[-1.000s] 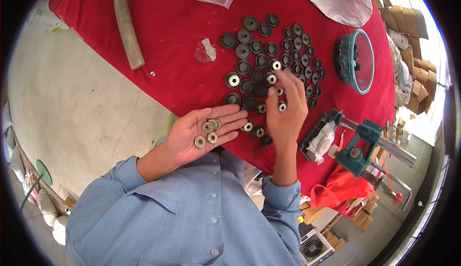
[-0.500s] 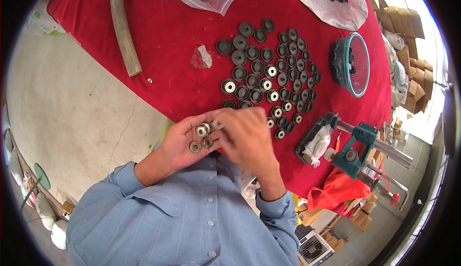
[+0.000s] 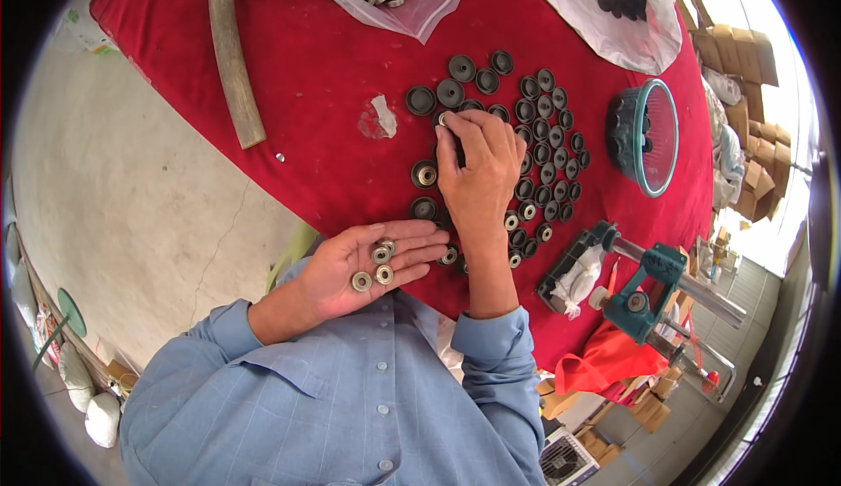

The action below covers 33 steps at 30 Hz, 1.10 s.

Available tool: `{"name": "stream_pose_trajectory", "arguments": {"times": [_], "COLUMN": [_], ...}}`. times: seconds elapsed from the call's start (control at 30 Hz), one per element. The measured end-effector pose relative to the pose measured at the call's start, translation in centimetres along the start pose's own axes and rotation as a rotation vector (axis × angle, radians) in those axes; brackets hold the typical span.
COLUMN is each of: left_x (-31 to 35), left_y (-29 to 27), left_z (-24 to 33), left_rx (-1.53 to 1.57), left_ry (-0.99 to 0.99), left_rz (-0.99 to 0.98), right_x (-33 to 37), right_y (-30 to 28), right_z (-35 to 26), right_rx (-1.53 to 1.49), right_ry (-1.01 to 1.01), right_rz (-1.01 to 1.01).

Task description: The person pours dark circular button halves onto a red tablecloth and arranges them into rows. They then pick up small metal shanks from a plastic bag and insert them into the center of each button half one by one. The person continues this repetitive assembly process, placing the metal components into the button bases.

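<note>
Shiny steel rings (image 3: 389,277) lie in the upturned palm of the left hand (image 3: 340,267), its fingers extended and open, at the near edge of the round, matte black cups (image 3: 542,129) on the red cloth-covered tabletop (image 3: 342,48). The right hand (image 3: 480,170), arched palm-down over the cups, pinches another ring (image 3: 442,120) between thumb and fingers. Left of the cups lies a hammer (image 3: 232,74) with a rough wooden handle; beyond them, a clear plastic bag (image 3: 429,13) holds more rings.

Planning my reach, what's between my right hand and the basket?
The head view shows black discs between your right hand and the teal-rimmed basket, then a strip of bare red cloth beside the basket.
</note>
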State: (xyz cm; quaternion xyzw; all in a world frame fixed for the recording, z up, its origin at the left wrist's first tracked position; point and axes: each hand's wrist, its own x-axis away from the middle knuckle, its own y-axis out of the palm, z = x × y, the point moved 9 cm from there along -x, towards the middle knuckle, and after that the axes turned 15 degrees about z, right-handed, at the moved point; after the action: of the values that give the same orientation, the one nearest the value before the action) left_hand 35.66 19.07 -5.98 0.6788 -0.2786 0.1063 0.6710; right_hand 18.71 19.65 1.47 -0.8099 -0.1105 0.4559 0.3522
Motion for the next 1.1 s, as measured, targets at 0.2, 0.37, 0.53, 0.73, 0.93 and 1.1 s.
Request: {"name": "stream_pose_trajectory", "arguments": {"times": [0.2,0.37,0.53,0.73,0.93,1.1], "left_x": [0.1,0.3,0.3,0.2,0.0,0.0], "left_y": [-0.2,0.0,-0.2,-0.2,-0.5,0.0], "left_z": [0.0,0.0,0.3,0.2,-0.1,0.2], "left_rx": [0.012,-0.003,0.034,0.197,0.201,0.316], "left_ry": [-0.007,-0.013,0.018,-0.02,-0.037,0.002], "left_rz": [-0.004,0.005,0.021,-0.003,0.031,-0.414], "right_x": [0.6,1.4,0.7,2.3,5.0,5.2], "right_y": [-0.2,-0.3,-0.7,-4.9,-4.7,-3.9], "right_z": [-0.8,-1.5,-1.7,-4.1,-8.7,-8.6], "right_rx": [-0.009,0.081,0.112,-0.369,-0.364,-0.394], "right_ry": [-0.01,-0.025,-0.013,0.222,-0.077,-0.019], "right_rz": [-0.04,-0.139,-0.191,-0.325,-0.564,-0.611]}}
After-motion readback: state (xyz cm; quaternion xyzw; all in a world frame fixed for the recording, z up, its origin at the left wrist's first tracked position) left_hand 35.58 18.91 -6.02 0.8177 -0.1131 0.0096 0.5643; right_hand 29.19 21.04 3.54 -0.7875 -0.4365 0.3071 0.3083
